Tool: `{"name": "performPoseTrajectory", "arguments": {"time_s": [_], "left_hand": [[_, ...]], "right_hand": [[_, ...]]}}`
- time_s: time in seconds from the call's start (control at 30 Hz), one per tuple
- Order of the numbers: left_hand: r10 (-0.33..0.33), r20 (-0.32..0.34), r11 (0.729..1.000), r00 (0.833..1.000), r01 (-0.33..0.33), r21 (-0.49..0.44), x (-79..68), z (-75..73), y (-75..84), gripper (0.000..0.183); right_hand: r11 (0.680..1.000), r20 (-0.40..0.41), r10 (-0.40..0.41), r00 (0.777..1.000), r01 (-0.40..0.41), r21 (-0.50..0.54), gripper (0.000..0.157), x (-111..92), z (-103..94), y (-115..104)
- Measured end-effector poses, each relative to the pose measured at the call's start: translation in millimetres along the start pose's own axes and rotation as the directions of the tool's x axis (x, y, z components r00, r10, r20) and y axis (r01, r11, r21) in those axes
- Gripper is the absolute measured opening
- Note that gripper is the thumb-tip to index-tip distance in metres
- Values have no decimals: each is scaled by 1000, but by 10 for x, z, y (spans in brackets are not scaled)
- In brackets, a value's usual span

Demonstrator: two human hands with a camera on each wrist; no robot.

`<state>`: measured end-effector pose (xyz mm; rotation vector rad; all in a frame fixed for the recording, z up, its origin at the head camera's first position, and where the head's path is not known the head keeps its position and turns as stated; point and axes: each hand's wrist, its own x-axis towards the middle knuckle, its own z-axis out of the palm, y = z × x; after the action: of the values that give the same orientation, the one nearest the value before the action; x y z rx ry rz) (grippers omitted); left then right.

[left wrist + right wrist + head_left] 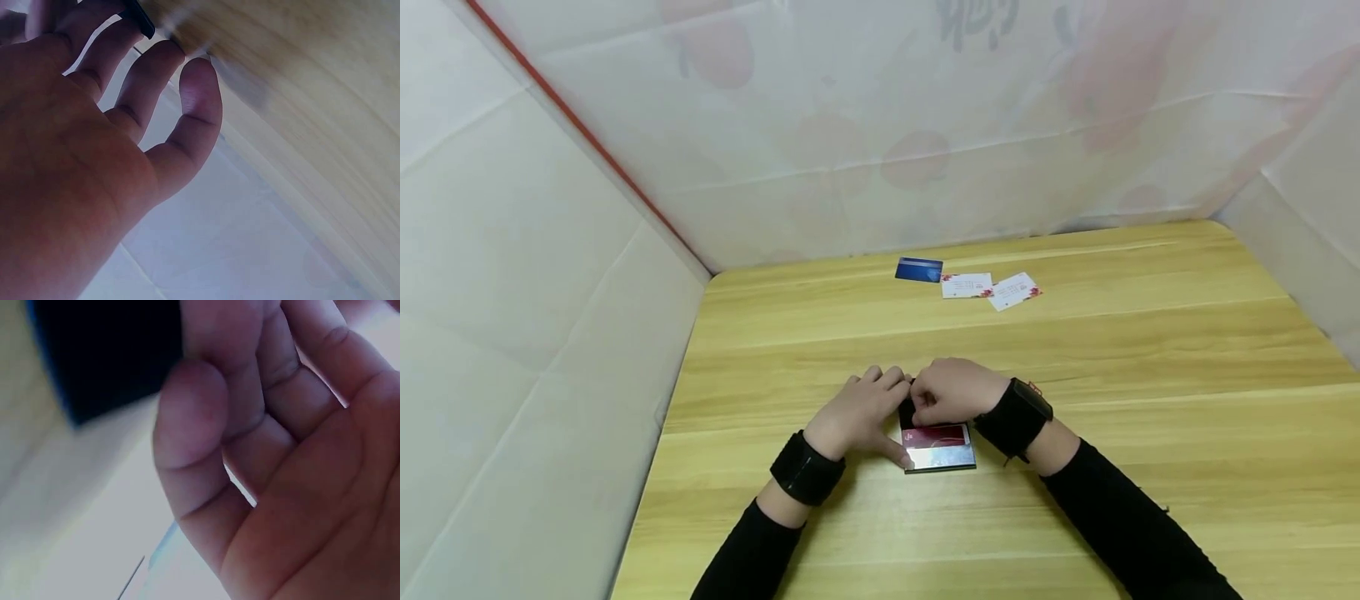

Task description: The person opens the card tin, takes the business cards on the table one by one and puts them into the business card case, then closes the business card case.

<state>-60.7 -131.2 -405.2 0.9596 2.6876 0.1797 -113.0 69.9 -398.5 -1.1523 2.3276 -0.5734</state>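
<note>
A flat black card holder (940, 467) lies on the wooden table in the head view, with a dark red card (934, 437) showing above a shiny clear part. My left hand (867, 417) grips its left side, thumb at the lower corner and fingertips near the upper edge. In the left wrist view, a black edge (142, 22) shows by the fingertips. Bent over the upper part, my right hand (958, 390) pinches the holder's black part between thumb and forefinger. That black part (119, 350) appears beside the thumb in the right wrist view; the right fingertips are partly hidden.
Farther back on the table (775, 325) lie a blue card (919, 269) and two white cards with red floral corners, one straight (967, 286) and one tilted (1015, 291). Pale fabric walls (850, 167) stand behind and at both sides. Each wrist wears a black band.
</note>
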Motion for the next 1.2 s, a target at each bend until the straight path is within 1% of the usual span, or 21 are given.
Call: {"name": "performPoseTrajectory", "arguments": {"time_s": [0.07, 0.1, 0.13, 0.17, 0.23, 0.27, 0.33, 0.47, 0.53, 0.63, 0.7, 0.8, 0.87, 0.97, 1.13, 1.2], "left_hand": [[-2, 0, 1000, 1000, 2, -7, -15, -3, -2, 103], [-2, -1, 1000, 1000, 2, -11, -21, -7, -4, 101], [-1, -1, 1000, 1000, 1, -15, -26, -12, -4, 100], [0, -1, 1000, 1000, 0, -19, -30, -16, -3, 99], [3, 4, 1000, 1000, -3, -20, -28, -22, 1, 99], [8, 7, 1000, 1000, -7, -23, -22, -18, 4, 99], [9, 17, 1000, 1000, -8, -29, -16, -14, 15, 100], [1, 28, 999, 1000, 0, -42, -16, -10, 21, 101], [-1, 23, 999, 1000, 1, -36, -21, -16, 18, 101], [4, 19, 1000, 1000, -4, -31, -25, -17, 15, 101], [5, 21, 999, 1000, -4, -36, -29, -16, 20, 101], [-1, 32, 999, 999, 3, -50, -40, -17, 22, 101], [-6, 30, 998, 1000, 8, -56, -47, -20, 15, 101], [-8, 24, 999, 1000, 9, -52, -53, -20, 2, 100], [-10, 23, 999, 1000, 11, -53, -59, -10, 6, 101], [-12, 22, 999, 1000, 13, -52, -62, -7, 3, 101]], "right_hand": [[999, -81, 24, 996, -28, -41, 16, -7, -58, 67], [996, -130, 47, 990, -56, -63, 11, -16, -86, 111], [993, -180, 75, 981, -90, -76, 6, -29, -116, 156], [987, -229, 108, 967, -133, -95, 7, -44, -141, 208], [970, -299, 178, 938, -219, -109, 22, -86, -191, 312], [960, -318, 209, 925, -256, -113, 30, -115, -211, 367], [939, -314, 280, 907, -326, -105, 44, -175, -251, 470], [902, -264, 393, 881, -425, -78, 67, -273, -322, 629], [883, -249, 437, 864, -464, -61, 74, -304, -344, 687], [868, -247, 471, 847, -495, -40, 77, -350, -365, 729], [868, -248, 473, 845, -495, -33, 76, -370, -366, 735], [884, -257, 439, 861, -465, -48, 69, -355, -359, 711], [893, -261, 412, 873, -444, -75, 63, -313, -346, 685], [902, -257, 387, 885, -422, -94, 55, -250, -322, 636], [928, -243, 333, 911, -362, -84, 42, -188, -283, 569], [936, -246, 314, 917, -343, -82, 34, -164, -267, 554]]}}
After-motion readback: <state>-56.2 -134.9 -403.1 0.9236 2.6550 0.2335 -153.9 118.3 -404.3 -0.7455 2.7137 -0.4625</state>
